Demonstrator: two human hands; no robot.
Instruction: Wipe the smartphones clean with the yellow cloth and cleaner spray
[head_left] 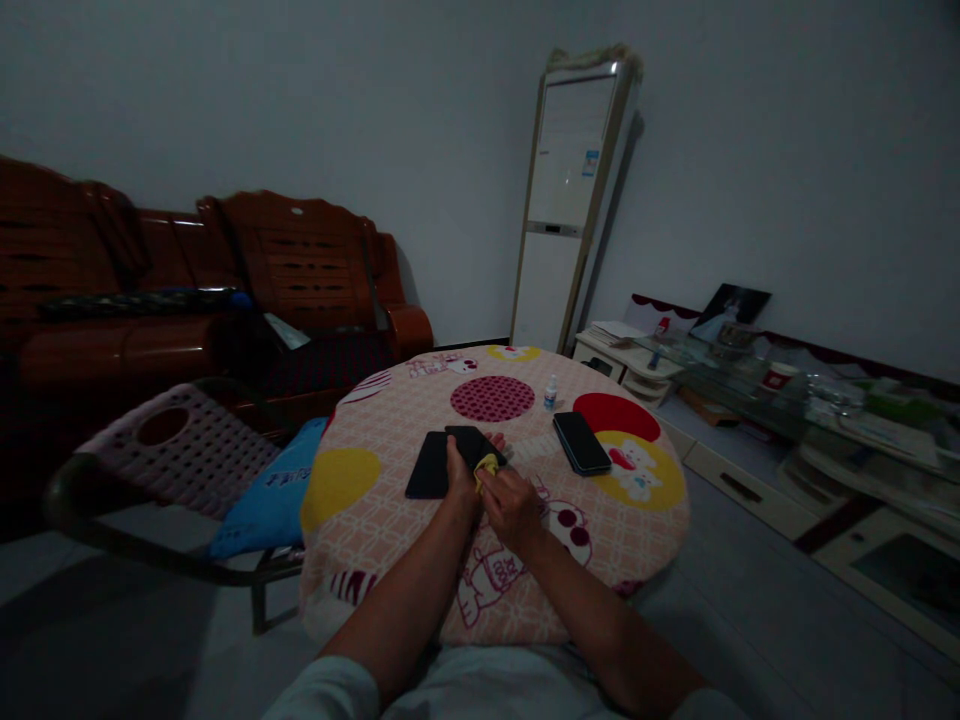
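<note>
My left hand is closed around a flat black device that looks like a phone, thumb on its near side and fingertips showing past its far edge. A yellow cloth is pinched in my right hand, against the right end of this device. Beneath and to the left, another flat black rectangle lies on the patterned tablecloth. To the right of my hands rests a dark phone-like device, possibly two stacked. A small clear bottle with a white cap stands beyond it.
The round table's cloth hangs over its edge close to my body. At left are a woven chair with a blue cushion and wooden sofas. A tall air conditioner stands behind; a cluttered glass-topped cabinet runs along the right.
</note>
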